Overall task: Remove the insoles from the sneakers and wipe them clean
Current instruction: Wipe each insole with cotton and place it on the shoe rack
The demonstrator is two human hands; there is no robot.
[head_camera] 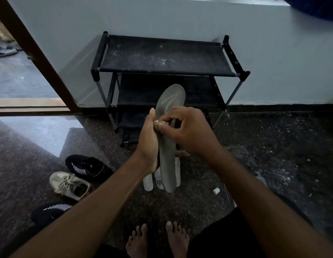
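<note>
- Right hand [184, 132]: fingertips and thumb pinch a small crumpled beige cloth [159, 125], pressed to the left edge of the long grey insole [168, 161], about mid-length.
- Left hand [148, 144]: holds the grey insole from its left side, thumb straight along the edge; fingers behind, hidden.
- Insole in the air, nearly upright, broad end up, in front of the black fabric-shelved shoe rack [162, 56].
- Below it, on the dark speckled stone floor [254, 146]: pale whitish insoles [148, 182], side by side.
- Floor, left: black knit sneaker with white stripes [87, 167] touching beige lace-up sneaker [70, 185]; second black striped sneaker [50, 211] nearer, partly behind the left forearm.
- Floor, right: small white object [216, 190], kind unclear.
</note>
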